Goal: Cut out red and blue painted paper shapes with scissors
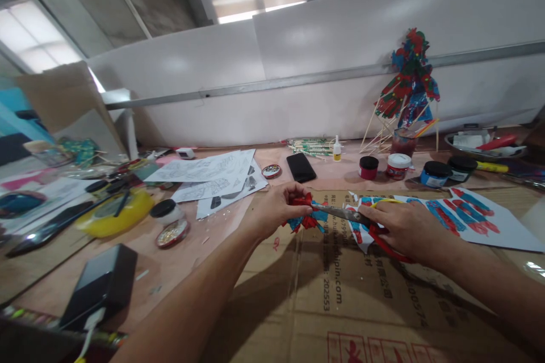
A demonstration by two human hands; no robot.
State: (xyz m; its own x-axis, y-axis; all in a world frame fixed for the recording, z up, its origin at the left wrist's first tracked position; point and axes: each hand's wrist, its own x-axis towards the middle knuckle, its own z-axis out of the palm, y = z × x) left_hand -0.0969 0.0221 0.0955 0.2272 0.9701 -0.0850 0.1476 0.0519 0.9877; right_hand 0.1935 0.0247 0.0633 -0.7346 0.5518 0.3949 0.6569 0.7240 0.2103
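My left hand (284, 207) pinches a red and blue painted paper cutout (307, 220) above the cardboard sheet (272, 295). My right hand (402, 227) is closed on a pair of red-handled scissors (347, 214), their blades pointing left and reaching the cutout. Whether the blades are fully closed on the paper is hard to make out. Just under the right hand lie painted paper scraps (361, 227). A white sheet with red and blue painted shapes (472, 215) lies to the right, partly behind that hand.
Behind the cardboard are a black phone (301, 167), a small glue bottle (337, 149), and paint jars (399, 166). Painted pieces on sticks (409, 82) stand in a cup (403, 142). On the left are printed drawings (213, 173), a yellow dish (114, 212), and a black box (102, 283) with a cable.
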